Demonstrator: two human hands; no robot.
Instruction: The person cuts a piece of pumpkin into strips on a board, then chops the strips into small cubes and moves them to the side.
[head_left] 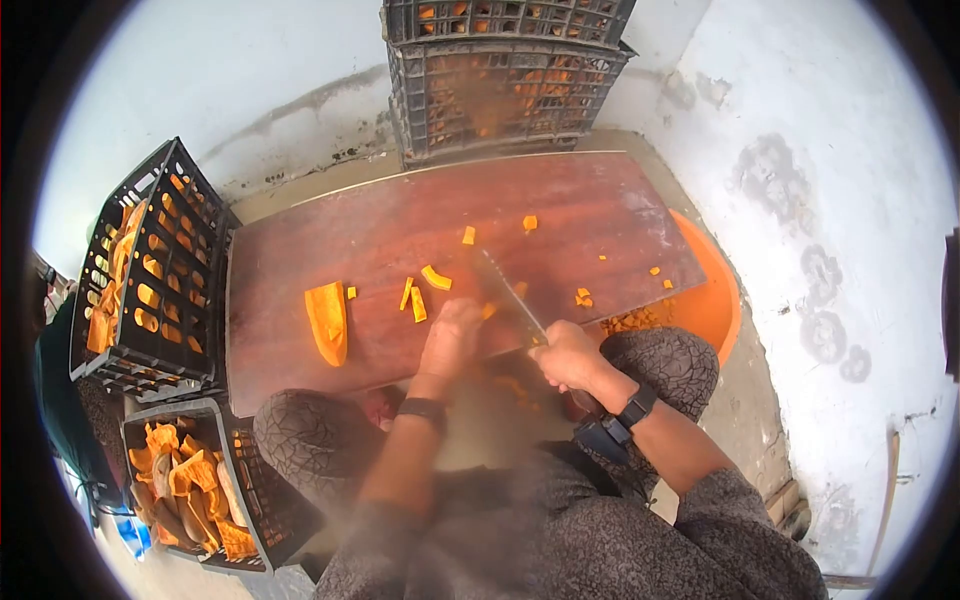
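My right hand [568,357] is closed round the handle of a knife [513,293], whose blade points away from me and to the left over the red-brown board. My left hand [452,337] is low over the board left of the blade, smeared by motion, so its fingers do not show clearly. Just beyond it is a blurred orange piece [489,311], beside the blade. Cut strips of pumpkin [436,278] and a large pumpkin wedge [327,323] lie to the left. Small pumpkin cubes [530,223] sit farther back and to the right.
The board [300,250] spans the space before my knees. An orange tub [728,310] with cut pieces stands partly under its right end. Black crates of pumpkin stand at the left [150,270], lower left [262,500] and stacked behind [500,100]. A white wall [840,200] rises at right.
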